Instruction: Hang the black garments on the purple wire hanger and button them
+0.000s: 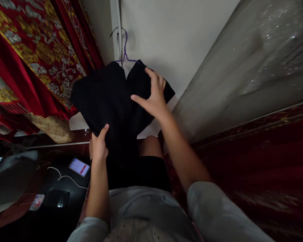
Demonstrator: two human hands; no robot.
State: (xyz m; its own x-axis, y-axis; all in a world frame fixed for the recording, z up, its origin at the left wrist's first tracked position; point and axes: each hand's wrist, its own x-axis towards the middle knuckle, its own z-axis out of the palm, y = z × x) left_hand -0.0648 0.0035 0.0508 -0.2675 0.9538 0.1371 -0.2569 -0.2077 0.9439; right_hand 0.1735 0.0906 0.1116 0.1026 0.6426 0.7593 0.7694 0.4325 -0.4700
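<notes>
A black short-sleeved top (108, 97) hangs from a purple hanger (125, 50), whose hook sits by a pale vertical strip on the wall. Its neck opening faces me and its lower part hangs down over my lap. My left hand (100, 144) is closed on the left side edge of the top, thumb in front and fingers behind the cloth. Over the right shoulder area of the top, my right hand (154, 92) is spread, with thumb and index finger stretched apart. Its other fingers bend near the right sleeve, and whether they press the cloth is hard to tell.
Red cloth with gold and silver embroidery (47, 50) hangs at left. Below it are a lit phone (79, 167), a white cable (68, 177) and a dark shiny object (57, 198) on a black surface. Plastic-covered material (242, 67) stands at right. A person sits at far left.
</notes>
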